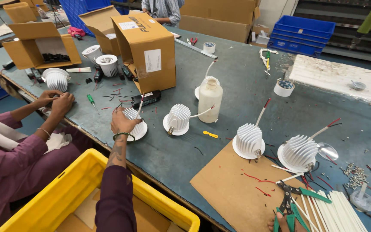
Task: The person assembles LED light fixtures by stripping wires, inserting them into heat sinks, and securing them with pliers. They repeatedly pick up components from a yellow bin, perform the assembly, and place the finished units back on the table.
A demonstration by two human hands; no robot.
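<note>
My left hand [122,123] grips a white finned lamp housing [137,127] that sits on the grey-green table, a wire sticking up from it. At the bottom edge, only the fingers of my right hand [281,223] show, wrapped on the green handles of a pair of cutters [289,202] lying over a brown cardboard sheet [232,189]. Three more finned housings stand to the right: one [177,119] beside a white plastic bottle [210,99], one [248,140] on the cardboard's edge, one [299,151] farther right. White sleeve tubes [336,210] lie by the cutters.
A co-worker in purple sits at left, hands [57,101] together at the table edge. A yellow crate [86,189] is below the table front. Cardboard boxes [147,49], a tape roll [284,87], small screws [356,172] and a yellow clip [210,134] lie about.
</note>
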